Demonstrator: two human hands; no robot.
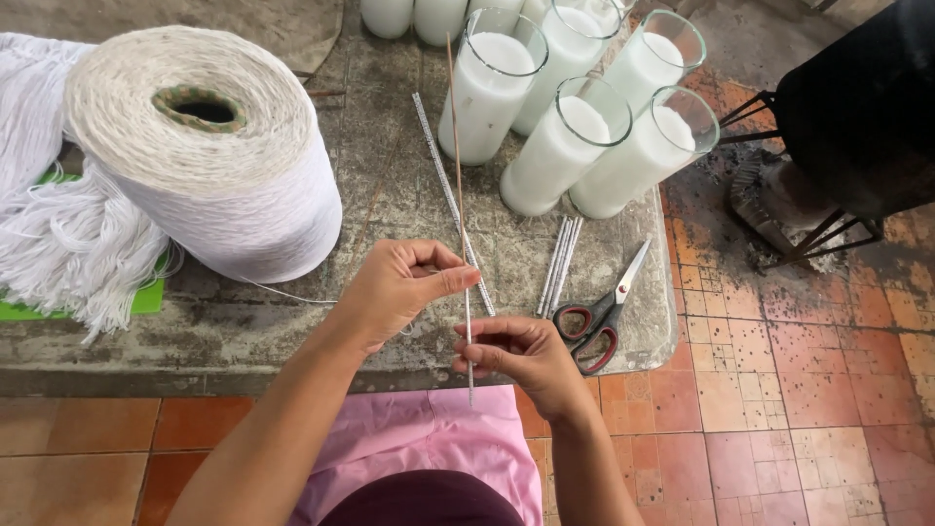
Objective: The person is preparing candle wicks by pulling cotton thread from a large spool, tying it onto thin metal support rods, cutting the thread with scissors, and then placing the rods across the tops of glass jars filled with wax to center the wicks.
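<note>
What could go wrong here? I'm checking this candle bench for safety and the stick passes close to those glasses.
The thin stick, held by the left hand and right hand, reaches up beside the wax-filled glasses; a swing might knock one over. The scissors lie near the table edge by the right hand, so a nudge could drop them onto the tiled floor.

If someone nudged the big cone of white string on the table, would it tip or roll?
The cone of white string probably stays put: it stands on a broad base on the table and looks densely wound, so likely heavy. Its surface looks soft and grippy, not slippery. A loose strand trails toward the left hand, so it may unwind.
</note>
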